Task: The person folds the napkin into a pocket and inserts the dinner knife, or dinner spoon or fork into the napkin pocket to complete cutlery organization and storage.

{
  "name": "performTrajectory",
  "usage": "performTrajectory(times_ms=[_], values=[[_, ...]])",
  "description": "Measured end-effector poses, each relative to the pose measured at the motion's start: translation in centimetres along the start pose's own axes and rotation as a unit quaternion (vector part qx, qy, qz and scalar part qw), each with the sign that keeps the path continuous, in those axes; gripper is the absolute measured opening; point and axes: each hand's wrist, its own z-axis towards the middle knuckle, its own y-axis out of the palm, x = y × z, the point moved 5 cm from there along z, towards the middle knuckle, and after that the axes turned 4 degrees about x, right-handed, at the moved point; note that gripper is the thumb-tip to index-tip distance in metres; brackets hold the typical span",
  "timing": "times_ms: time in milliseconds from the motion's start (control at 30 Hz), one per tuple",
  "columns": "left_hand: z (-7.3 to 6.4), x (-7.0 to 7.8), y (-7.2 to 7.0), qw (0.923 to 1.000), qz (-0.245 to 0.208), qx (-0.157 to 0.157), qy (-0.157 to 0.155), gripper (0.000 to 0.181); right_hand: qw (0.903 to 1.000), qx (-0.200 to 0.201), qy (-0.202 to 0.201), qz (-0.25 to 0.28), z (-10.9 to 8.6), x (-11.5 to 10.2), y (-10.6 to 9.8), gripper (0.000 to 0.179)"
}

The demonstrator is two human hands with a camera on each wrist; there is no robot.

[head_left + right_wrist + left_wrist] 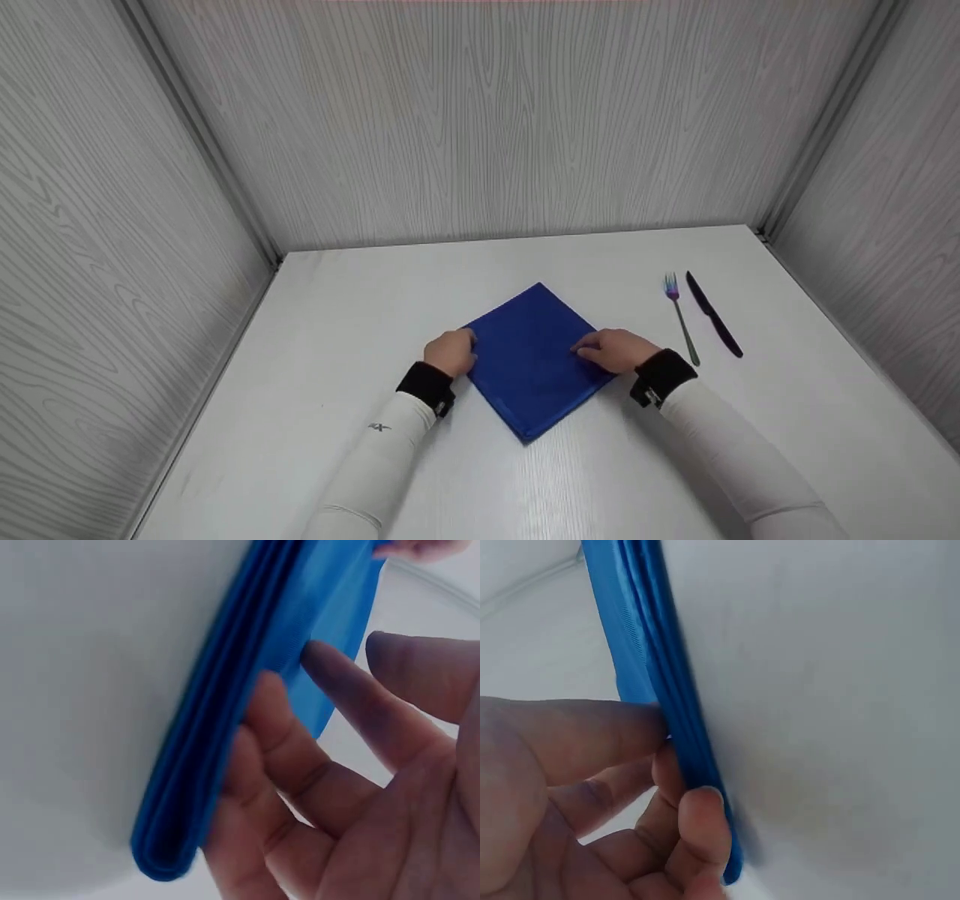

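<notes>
A blue cloth (pixel 529 352), folded into a square, lies on the white table with one corner toward me. At its left corner my left hand (pixel 450 352) pinches the edge. The left wrist view shows the thumb and curled fingers on the layered blue folds (pixel 679 690). My right hand (pixel 615 350) rests at the right corner. In the right wrist view its fingertips (pixel 266 697) touch the cloth (pixel 187 787) beside the stacked layers, while the thumb stands apart from it.
To the right of the cloth lie a fork (pixel 681 319) with shiny multicoloured tines and a dark knife (pixel 712 313), side by side. Wood-grain panels (pixel 487 120) stand behind the white table (pixel 337 322) and along its left and right sides.
</notes>
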Motion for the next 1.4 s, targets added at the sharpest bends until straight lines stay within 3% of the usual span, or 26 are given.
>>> performTrajectory(times_ms=[233, 300, 400, 567, 700, 933, 1133, 1200, 1300, 1400], values=[[-1.8, 1.3, -0.1, 0.9986, 0.010, 0.051, 0.014, 0.012, 0.9943, 0.007, 0.060, -0.088, 2.6, -0.8, -0.7, 0.042], [-2.4, 1.8, 0.0, 0.9976, 0.017, 0.061, 0.029, 0.007, 0.9913, 0.010, 0.081, -0.103, 3.1, -1.0, -0.7, 0.042], [-3.4, 3.1, 0.1, 0.9931, 0.061, 0.074, 0.068, 0.016, 0.9869, 0.016, 0.106, -0.121, 3.9, -1.3, -0.6, 0.044], [-5.4, 6.4, 0.6, 0.9810, 0.138, 0.042, 0.129, 0.021, 0.9846, 0.028, 0.129, -0.115, 5.3, -2.0, -0.3, 0.049], [-6.4, 8.8, 1.4, 0.9734, 0.155, 0.013, 0.168, 0.023, 0.9851, 0.034, 0.129, -0.108, 6.3, -2.6, 0.2, 0.054], [-6.9, 11.3, 3.0, 0.9774, 0.085, -0.055, 0.185, 0.020, 0.9879, 0.013, 0.123, -0.094, 7.3, -3.8, 1.5, 0.063], [-7.0, 12.2, 3.2, 0.9741, 0.071, -0.067, 0.204, 0.022, 0.9918, 0.014, 0.106, -0.070, 7.6, -4.1, 1.9, 0.061], [-6.8, 12.0, 3.0, 0.9761, 0.049, -0.080, 0.196, 0.022, 0.9932, 0.017, 0.099, -0.059, 7.5, -4.0, 1.9, 0.062], [-6.2, 11.0, 2.4, 0.9789, -0.020, -0.109, 0.172, 0.022, 0.9964, 0.048, 0.068, -0.016, 6.9, -4.0, 1.8, 0.062], [-5.1, 9.0, 1.0, 0.9815, -0.081, -0.102, 0.140, 0.019, 0.9948, 0.093, 0.021, 0.037, 5.2, -5.0, 1.6, 0.055]])
